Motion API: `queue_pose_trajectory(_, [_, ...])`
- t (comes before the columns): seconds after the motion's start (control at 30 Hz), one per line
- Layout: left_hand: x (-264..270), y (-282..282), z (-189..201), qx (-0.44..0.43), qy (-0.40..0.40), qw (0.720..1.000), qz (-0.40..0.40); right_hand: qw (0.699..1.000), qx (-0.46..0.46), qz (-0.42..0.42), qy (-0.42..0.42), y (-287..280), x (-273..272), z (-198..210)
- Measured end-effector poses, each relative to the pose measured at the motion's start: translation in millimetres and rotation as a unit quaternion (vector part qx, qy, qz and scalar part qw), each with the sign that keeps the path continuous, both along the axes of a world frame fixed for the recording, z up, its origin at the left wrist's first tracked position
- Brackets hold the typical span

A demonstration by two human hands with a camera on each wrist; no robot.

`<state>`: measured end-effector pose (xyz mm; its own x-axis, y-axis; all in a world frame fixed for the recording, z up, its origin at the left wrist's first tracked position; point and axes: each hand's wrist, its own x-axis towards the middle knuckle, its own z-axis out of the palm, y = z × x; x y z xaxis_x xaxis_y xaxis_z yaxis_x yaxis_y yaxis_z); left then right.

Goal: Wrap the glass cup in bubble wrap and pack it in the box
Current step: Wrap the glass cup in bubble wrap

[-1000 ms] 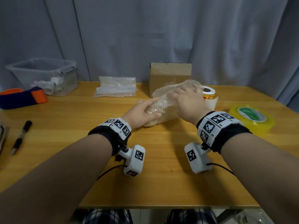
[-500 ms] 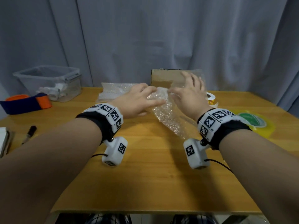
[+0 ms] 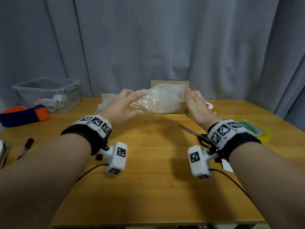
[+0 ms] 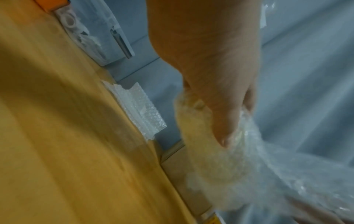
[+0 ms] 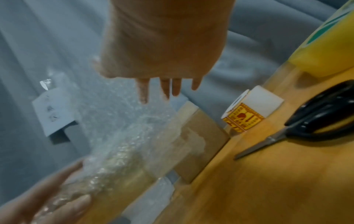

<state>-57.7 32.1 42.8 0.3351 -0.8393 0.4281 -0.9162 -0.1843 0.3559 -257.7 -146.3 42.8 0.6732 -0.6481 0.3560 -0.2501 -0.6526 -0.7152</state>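
The glass cup (image 4: 210,166) is rolled inside a clear bubble wrap bundle (image 3: 158,100), which hangs in the air lying sideways, just in front of the brown cardboard box (image 3: 170,83). My left hand (image 3: 137,103) grips the bundle's left end, thumb below and fingers on top. In the left wrist view the thumb (image 4: 224,128) presses on the wrapped cup. My right hand (image 3: 192,100) is at the loose right end of the wrap. Its fingers (image 5: 168,91) are straight against the sheet. The box top is hidden behind the bundle.
Black-handled scissors (image 3: 196,136) lie on the wooden table (image 3: 148,162) under my right wrist. A yellow tape roll (image 3: 254,129) and a sticker roll (image 3: 209,106) sit at the right. Spare bubble wrap (image 3: 105,103), a clear bin (image 3: 47,91) and a pen (image 3: 26,147) are on the left.
The wrapped bundle has risen from the table to box height. My hands have moved apart to its two ends, and the wrap now hangs stretched between them.
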Motion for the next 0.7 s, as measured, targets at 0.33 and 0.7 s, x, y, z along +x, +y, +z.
queue_pose_trajectory(0.33, [-12, 3, 4, 0.028, 0.187, 0.98, -0.057, 0.872, -0.435, 0.076, 0.211, 35, 21, 43])
queue_pose_trajectory(0.7, [-15, 12, -1, 0.02, 0.276, 0.96, -0.047, 0.885, -0.434, -0.006, 0.169, 44, 30, 39])
